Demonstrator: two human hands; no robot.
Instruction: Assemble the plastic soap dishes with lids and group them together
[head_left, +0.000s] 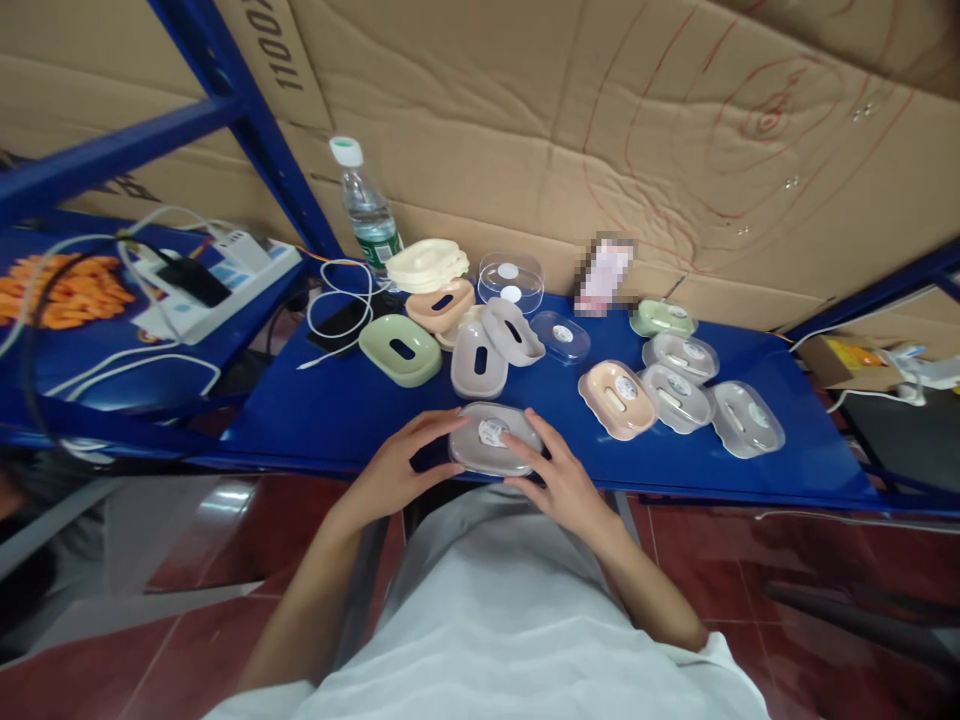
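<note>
A grey soap dish with a clear lid and a white round sticker lies near the table's front edge, between my hands. My left hand grips its left side, thumb at the near corner and fingers at the far one. Curved around the right end, my right hand has fingertips on the lid and rim. Just beyond are open dishes: a green one, a grey one with another grey dish leaning on it, and an orange one.
Lidded dishes stand to the right, among them an orange one and a grey one. Clear lids, cream pieces and a water bottle are behind. Left are a white cable and a power strip.
</note>
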